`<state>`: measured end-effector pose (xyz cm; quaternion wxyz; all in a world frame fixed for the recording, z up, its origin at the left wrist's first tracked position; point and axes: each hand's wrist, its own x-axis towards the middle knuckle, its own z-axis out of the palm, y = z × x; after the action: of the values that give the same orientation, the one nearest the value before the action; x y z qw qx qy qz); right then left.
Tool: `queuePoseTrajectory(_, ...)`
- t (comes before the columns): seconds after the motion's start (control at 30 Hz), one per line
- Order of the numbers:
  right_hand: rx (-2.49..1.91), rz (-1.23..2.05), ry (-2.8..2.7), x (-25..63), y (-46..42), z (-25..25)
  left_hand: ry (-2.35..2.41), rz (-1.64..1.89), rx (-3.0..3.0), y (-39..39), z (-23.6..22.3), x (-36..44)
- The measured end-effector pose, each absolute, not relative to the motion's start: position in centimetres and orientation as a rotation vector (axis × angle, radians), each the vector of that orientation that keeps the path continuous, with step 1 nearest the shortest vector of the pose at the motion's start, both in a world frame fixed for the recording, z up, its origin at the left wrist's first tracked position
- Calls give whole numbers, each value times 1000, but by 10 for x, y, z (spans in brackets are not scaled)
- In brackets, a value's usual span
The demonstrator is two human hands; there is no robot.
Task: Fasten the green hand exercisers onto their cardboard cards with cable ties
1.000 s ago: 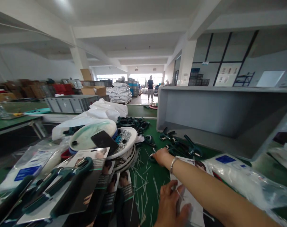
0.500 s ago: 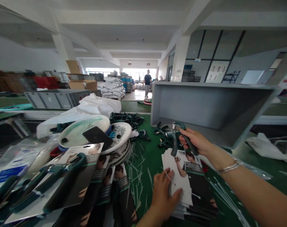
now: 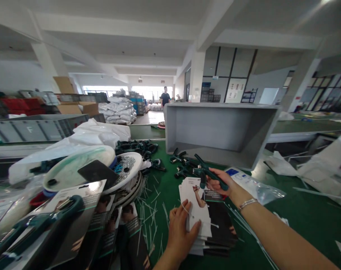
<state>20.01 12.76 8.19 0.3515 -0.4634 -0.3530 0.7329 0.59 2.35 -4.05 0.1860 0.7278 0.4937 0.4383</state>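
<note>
Crate (image 3: pixel 49 129) marked F, grey, sits far over on the left! Down in the near corner come dark green hand grips (image 3: pixel 77 206) fixed to printed cards (image 3: pixel 88 206), one overlapping the next. Just behind them, a stained white lid (image 3: pixel 75 163) carries a black card (image 3: pixel 96 175) across its edge, with a white plastic sheet (image 3: pixel 96 133) rumpled behind. Next along, a white dish (image 3: pixel 136 161) is loaded with small metal parts (image 3: pixel 128 165), and past it lies a pile of grips (image 3: pixel 138 146). Thin white ties (image 3: pixel 152 221) are strewn over the green table (image 3: pixel 169 183). Away at the back, a person (image 3: pixel 165 98) stands in a dark top.

And now the left hand (image 3: pixel 181 228): fingers spread, laid on the stack of cards (image 3: pixel 207 210), a tie running across the fingers; whether it pinches that tie, I cannot tell. Behind the stack, loose grips (image 3: pixel 177 156) lie before a grey bin (image 3: pixel 212 127), tipped so its opening faces us. Over to the right hand (image 3: pixel 222 182), closed around a handle of a dark green grip (image 3: pixel 203 175), which it holds above the stack's far edge! A bracelet (image 3: pixel 247 203) circles that wrist, and a clear bag (image 3: pixel 260 191) lies flat just behind it.
</note>
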Motion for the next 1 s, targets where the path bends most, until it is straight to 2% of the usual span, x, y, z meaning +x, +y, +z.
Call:
queuePoseTrajectory(0.27,-1423,1777,-1012,191,71,49,1393,1241,2003,22,-35,6)
queuePoseTrajectory(0.43,-1835,1172,-1663,190,47,59,1394,1275,1951,20,-34,6)
queuePoseTrajectory(0.63,-1735,425,-2306,194,40,64,1331,1240,1748,14,-26,2)
queuePoseTrajectory(0.73,-1750,104,-2392,197,39,68,1262,1228,1564,10,-24,-1)
queuePoseTrajectory(0.87,-1633,-20,-2518,195,37,77,1321,1257,1455,15,-10,-5)
queuePoseTrajectory(0.93,-1608,-34,-2596,190,36,77,1500,1283,1542,26,9,-3)
queuePoseTrajectory(1.0,-1653,-113,-2607,184,34,76,1646,1149,1762,43,32,5)
